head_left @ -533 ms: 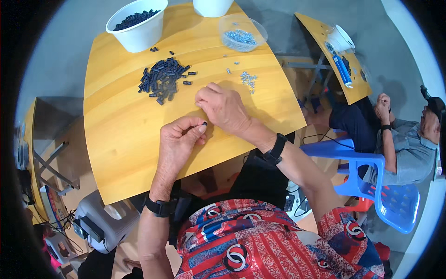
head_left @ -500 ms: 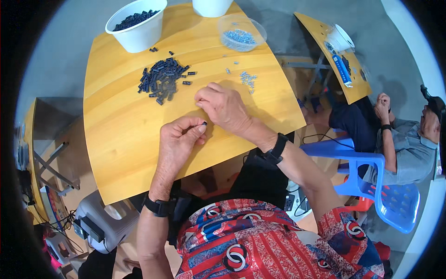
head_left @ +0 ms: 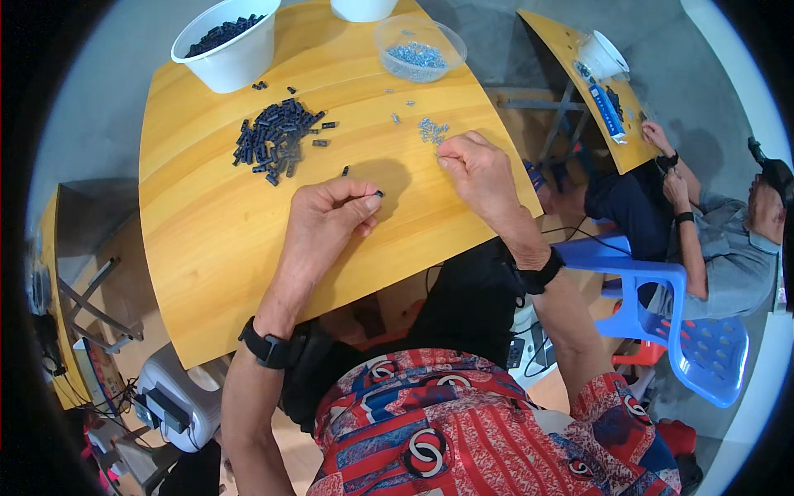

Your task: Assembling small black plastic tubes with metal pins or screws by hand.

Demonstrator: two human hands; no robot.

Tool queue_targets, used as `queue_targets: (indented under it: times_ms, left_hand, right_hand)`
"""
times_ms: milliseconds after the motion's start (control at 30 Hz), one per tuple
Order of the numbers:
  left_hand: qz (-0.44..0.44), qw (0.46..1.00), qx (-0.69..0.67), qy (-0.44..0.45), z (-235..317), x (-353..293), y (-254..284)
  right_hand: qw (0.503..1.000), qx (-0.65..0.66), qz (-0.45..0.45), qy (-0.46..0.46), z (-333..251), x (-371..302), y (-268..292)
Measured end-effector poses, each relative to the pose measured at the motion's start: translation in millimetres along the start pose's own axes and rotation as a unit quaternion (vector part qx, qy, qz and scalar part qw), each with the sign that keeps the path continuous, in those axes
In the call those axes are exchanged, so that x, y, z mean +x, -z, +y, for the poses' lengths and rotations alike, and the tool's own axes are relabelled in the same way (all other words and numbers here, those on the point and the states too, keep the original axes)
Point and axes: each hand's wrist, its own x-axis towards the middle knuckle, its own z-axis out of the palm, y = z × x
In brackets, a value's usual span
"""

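Observation:
Pinched between the thumb and forefinger of my left hand (head_left: 327, 217) is a small black plastic piece (head_left: 379, 193), its end just showing. My right hand (head_left: 484, 175) is at the near edge of a small pile of silvery screws (head_left: 430, 130), thumb and forefinger pressed together. Whatever its fingertips hold, if anything, is too small to make out. A heap of short black tube-like pieces (head_left: 269, 136) lies left of centre on the table. One single black piece (head_left: 345, 171) lies just beyond my left hand.
At the table's (head_left: 207, 289) far side stand a white tub (head_left: 236, 70) of black pieces, another white tub (head_left: 364, 8) and a clear round container (head_left: 420, 70) of screws. To the right, a co-worker (head_left: 719, 240) sits beside a blue chair (head_left: 703, 355) at another table.
My right hand has moved right, from beside my left hand to the screw pile. My left hand shifted slightly up and right with its black piece. A single black piece now shows beyond it.

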Motion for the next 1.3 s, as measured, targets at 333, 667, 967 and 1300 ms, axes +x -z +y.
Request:
queue_targets:
  times_ms: [333, 667, 967, 1300]
  left_hand:
    - [-0.026, 1.0, 0.005, -0.016, -7, 24, -2]
    - [-0.058, 0.997, -0.004, -0.042, -6, 29, 10]
    - [-0.034, 0.998, -0.01, -0.045, -5, 28, 13]
    - [-0.008, 0.999, -0.037, -0.015, -2, 28, 14]
  right_hand:
    - [0.999, -0.039, -0.012, 0.011, -4, 1, -8]
    - [0.886, 0.408, -0.11, -0.19, -60, 15, 5]
    - [0.888, 0.397, -0.139, -0.183, -64, 17, -8]
    - [0.841, 0.464, -0.146, -0.235, -59, 14, -15]
